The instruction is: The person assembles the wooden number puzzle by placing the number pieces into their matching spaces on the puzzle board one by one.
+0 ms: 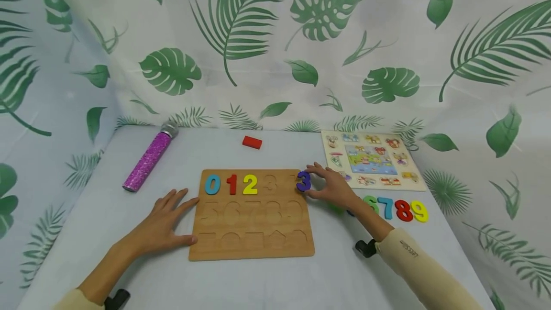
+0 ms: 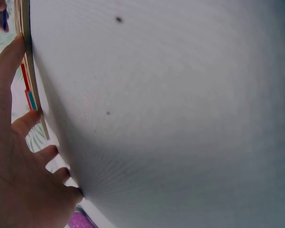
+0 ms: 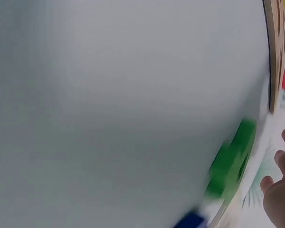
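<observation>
Cream sleeves (image 1: 424,264) nearest me, at four and eight o'clock of the wooden board (image 1: 251,215). Left hand (image 1: 165,226) at its nine o'clock: fingers spread, grasping nothing, thumb and forefinger touching the edge. Right hand (image 1: 331,186) at two o'clock, pinching the purple 3 (image 1: 303,182) at the board's upper corner; contact with wood, cannot tell. Blue 0 (image 1: 207,184), red 1 (image 1: 233,184), yellow 2 (image 1: 250,184) along the top row. Glittery microphone (image 1: 148,164), ten o'clock; red block (image 1: 252,142), twelve.

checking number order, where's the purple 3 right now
In the head view, the right hand holds the purple 3 at the upper right corner of the wooden board, right of the yellow 2.
</observation>
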Tool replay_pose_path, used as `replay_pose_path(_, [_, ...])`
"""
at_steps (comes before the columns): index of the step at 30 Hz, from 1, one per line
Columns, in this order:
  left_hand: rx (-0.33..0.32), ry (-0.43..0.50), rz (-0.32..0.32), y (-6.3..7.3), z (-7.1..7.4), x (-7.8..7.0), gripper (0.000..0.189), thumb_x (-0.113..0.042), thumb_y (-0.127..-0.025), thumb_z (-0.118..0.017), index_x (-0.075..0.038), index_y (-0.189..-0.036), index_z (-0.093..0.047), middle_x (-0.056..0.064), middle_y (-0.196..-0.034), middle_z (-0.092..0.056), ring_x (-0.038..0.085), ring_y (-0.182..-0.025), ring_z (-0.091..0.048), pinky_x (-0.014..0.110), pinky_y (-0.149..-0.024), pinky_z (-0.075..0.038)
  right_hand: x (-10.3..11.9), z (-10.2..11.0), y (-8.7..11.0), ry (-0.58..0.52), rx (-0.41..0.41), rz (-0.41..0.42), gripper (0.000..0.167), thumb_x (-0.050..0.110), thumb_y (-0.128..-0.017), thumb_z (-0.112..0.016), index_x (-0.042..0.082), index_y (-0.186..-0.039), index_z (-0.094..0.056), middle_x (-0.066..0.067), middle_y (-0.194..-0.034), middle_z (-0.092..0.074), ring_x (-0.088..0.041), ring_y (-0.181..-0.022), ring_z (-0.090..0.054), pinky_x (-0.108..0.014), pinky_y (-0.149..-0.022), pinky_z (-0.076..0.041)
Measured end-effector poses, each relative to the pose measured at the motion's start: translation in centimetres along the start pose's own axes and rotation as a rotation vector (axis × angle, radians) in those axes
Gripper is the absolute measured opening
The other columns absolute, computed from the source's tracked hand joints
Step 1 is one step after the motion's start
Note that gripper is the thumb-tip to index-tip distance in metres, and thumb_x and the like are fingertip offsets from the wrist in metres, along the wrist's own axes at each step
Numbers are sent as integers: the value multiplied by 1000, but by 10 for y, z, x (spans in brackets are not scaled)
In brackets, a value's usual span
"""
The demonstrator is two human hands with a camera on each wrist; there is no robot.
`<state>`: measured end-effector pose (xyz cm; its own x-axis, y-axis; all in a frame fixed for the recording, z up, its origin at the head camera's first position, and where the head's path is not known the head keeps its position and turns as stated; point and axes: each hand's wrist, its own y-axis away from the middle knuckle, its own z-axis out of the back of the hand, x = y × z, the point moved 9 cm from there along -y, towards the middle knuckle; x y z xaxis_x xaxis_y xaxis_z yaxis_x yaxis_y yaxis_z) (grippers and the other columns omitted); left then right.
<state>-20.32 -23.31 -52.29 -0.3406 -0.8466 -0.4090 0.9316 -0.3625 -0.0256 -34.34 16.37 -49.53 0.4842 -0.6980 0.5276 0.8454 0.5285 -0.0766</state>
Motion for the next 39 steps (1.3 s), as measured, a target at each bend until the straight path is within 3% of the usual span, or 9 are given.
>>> replay_pose_path(9, [-13, -15, -10, 0, 2, 0, 97, -75, -76, -66, -19, -152, -41, 19, -158, -26, 48, -143, -15, 70, -109, -15, 35, -42, -40, -17, 71, 80, 68, 42, -80, -81, 10, -136, -59, -11, -144, -52, -30, -141, -36, -51, -116, -22])
replay_pose_path(15, [8, -20, -8, -1, -3, -1, 97, -75, -76, -65, -19, -152, -41, 18, -159, -25, 47, -144, -14, 70, -110, -14, 43, -59, -45, 10, 95, 58, 67, 41, -79, -81, 12, -135, -60, -8, -144, -52, -27, -141, -36, -48, -117, -20])
replay_pose_path(39, [-2, -46, 0, 1, 0, 2, 98, -77, -76, -63, -20, -153, -40, 17, -159, -25, 46, -144, -15, 69, -110, -16, 48, -66, -54, 40, 133, 44, 65, 43, -81, -79, 18, -138, -60, -7, -146, -50, -30, -142, -34, -53, -117, -17])
